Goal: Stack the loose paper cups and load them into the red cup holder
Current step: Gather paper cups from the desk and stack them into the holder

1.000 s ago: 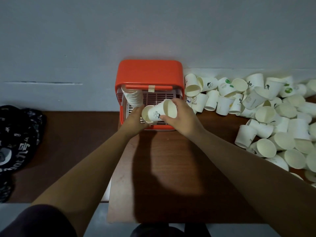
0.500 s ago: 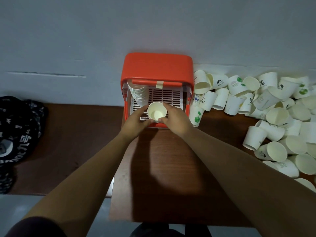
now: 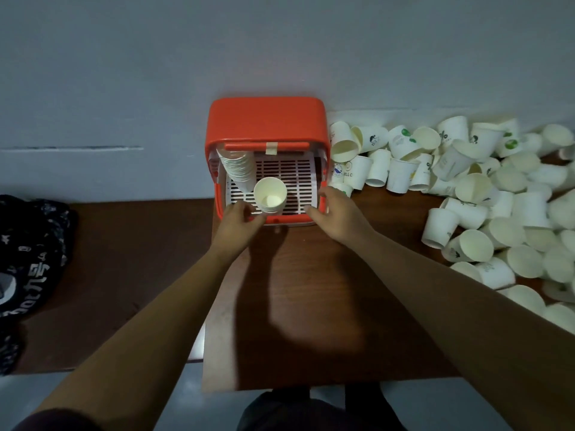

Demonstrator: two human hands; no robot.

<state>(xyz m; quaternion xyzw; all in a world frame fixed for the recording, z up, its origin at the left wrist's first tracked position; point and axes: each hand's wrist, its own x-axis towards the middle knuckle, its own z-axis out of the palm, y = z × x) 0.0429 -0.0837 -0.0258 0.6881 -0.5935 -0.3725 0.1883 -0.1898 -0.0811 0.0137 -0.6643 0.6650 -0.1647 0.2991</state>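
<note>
Wooden table [image 3: 311, 290] bears red cup holder [image 3: 267, 119], loose-fingered left hand [image 3: 241, 220] and right hand [image 3: 337, 214] flanking front-edge cup stack [image 3: 270, 195].

cup holder [image 3: 267, 119] at far centre of table [image 3: 295, 306], back against wall. in holder: 1 tall stack [image 3: 238, 166] at left, 1 short stack [image 3: 270, 195] just right of it, nearer. loose cups [image 3: 466, 188] heaped on table right of holder. left hand [image 3: 239, 223] and right hand [image 3: 337, 213] at holder's near edge.

Pile of loose cups [image 3: 529, 209], perhaps half, off-frame.
</note>
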